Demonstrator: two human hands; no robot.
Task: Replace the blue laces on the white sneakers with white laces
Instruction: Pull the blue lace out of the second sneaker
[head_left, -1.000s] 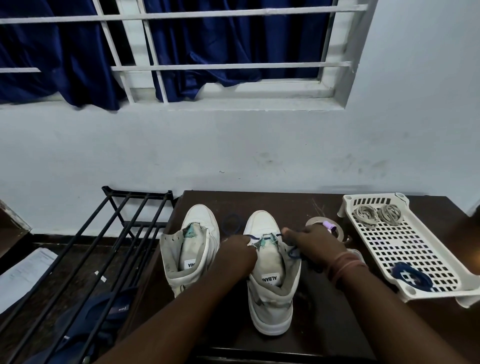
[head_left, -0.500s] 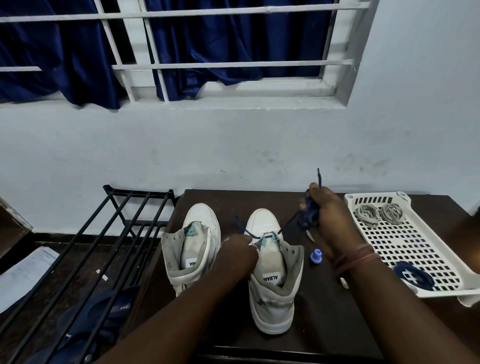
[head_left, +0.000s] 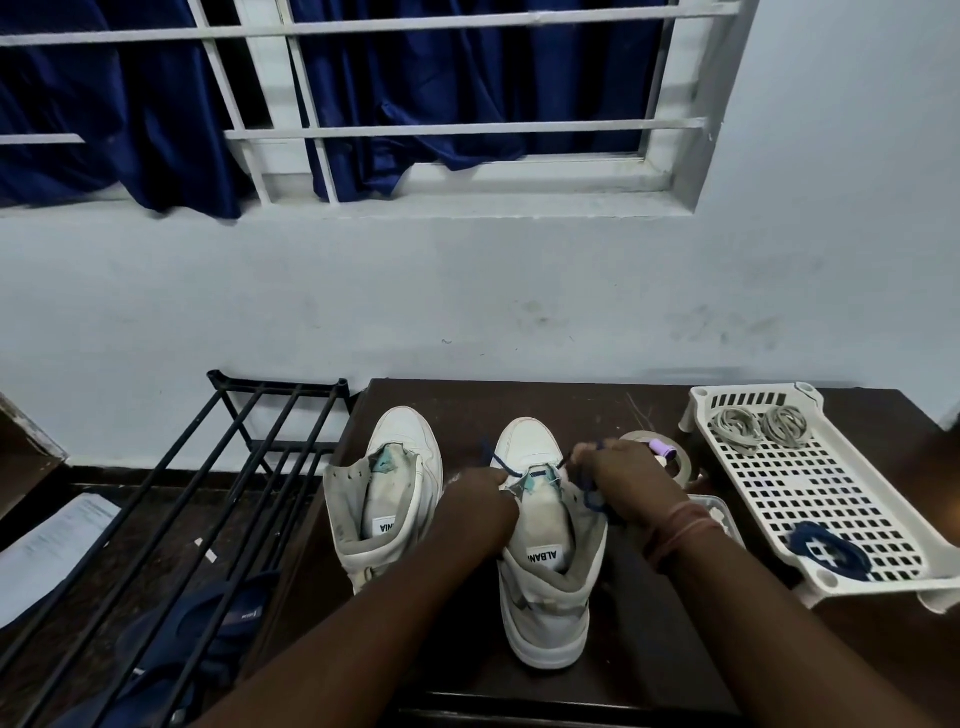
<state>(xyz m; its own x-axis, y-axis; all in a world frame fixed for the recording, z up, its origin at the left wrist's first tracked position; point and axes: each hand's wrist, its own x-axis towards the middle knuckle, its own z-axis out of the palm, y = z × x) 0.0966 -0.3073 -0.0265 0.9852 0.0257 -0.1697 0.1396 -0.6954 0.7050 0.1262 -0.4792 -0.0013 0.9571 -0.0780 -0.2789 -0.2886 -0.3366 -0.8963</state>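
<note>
Two white high-top sneakers stand side by side on the dark table (head_left: 623, 410), toes toward the wall. The left sneaker (head_left: 387, 499) has no lace in it. The right sneaker (head_left: 545, 561) still carries a blue lace (head_left: 501, 461) near its toe end. My left hand (head_left: 480, 501) grips the right sneaker's left eyelet edge. My right hand (head_left: 621, 470) is closed on the blue lace at the sneaker's right side, with bunched lace hanging below the fingers. Two coiled white laces (head_left: 758, 423) lie at the far end of the white tray (head_left: 831, 493); a coiled blue lace (head_left: 831, 551) lies at its near end.
A roll of clear tape (head_left: 670, 457) and a small purple cap (head_left: 662, 447) sit just behind my right hand. A black metal rack (head_left: 208, 478) stands left of the table, with papers (head_left: 52, 551) and dark footwear (head_left: 208, 629) beneath it. The wall is close behind.
My right hand, which had pulled the blue lace up and away toward the wall, has come back down to the right sneaker's eyelets. My left hand has stayed on the sneaker.
</note>
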